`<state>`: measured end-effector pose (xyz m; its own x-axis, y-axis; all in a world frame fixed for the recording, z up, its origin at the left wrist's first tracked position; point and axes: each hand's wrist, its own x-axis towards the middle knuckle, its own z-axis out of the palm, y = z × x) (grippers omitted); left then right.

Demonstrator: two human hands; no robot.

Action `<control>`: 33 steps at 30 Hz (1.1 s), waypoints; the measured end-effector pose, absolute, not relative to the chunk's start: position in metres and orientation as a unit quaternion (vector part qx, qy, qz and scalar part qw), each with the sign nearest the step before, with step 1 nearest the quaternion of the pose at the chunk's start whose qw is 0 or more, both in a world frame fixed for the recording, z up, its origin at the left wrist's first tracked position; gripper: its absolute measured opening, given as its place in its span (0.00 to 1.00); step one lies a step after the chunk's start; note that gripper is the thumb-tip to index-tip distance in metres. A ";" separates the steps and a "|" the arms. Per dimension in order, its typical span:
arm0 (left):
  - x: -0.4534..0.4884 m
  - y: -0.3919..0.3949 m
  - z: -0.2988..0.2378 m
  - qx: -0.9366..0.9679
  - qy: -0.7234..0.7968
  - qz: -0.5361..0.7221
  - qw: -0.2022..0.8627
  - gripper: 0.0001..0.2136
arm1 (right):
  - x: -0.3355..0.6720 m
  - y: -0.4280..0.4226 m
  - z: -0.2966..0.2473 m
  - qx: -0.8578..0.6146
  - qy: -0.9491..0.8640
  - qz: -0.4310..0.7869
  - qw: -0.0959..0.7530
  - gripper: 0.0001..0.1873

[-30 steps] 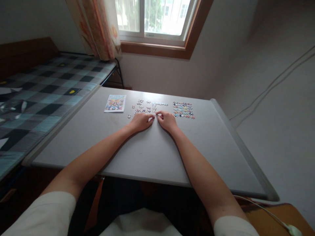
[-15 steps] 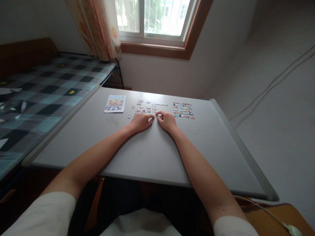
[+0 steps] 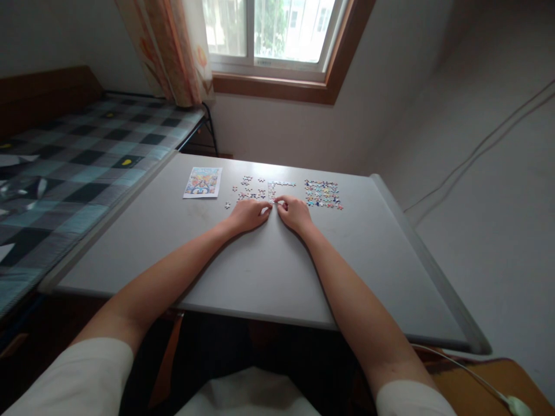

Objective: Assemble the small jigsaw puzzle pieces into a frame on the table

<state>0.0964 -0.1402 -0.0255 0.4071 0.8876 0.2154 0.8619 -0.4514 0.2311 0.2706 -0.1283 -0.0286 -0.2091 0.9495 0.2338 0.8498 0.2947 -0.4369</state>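
Observation:
My left hand (image 3: 249, 215) and my right hand (image 3: 295, 212) meet fingertip to fingertip at the near end of a joined strip of jigsaw puzzle pieces (image 3: 272, 192). That strip forms a corner, with a top row (image 3: 284, 184) running to the right. Both hands have their fingers closed on a small puzzle piece at the strip's lower end, mostly covered by the fingertips. Loose puzzle pieces (image 3: 248, 190) lie scattered just beyond my left hand. To the right of my right hand, several rows of puzzle pieces (image 3: 321, 194) are laid out in a block.
A printed picture card (image 3: 202, 183) lies at the left of the grey table (image 3: 260, 271). A bed with a checked cover (image 3: 130, 138) adjoins the table's left side. Beyond the table are a window (image 3: 277, 34) and a curtain (image 3: 173, 52). A cable (image 3: 468, 372) runs at the lower right.

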 end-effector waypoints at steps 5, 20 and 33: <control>0.097 -0.140 -0.026 0.837 0.524 0.153 0.044 0.16 | 0.271 -0.127 -0.029 -0.583 -0.771 0.106 0.233 0.15; 0.096 -0.140 -0.027 0.841 0.516 0.157 0.031 0.16 | 0.271 -0.127 -0.031 -0.578 -0.771 0.105 0.244 0.15; 0.096 -0.140 -0.027 0.841 0.516 0.159 0.033 0.16 | 0.271 -0.127 -0.031 -0.576 -0.772 0.107 0.245 0.14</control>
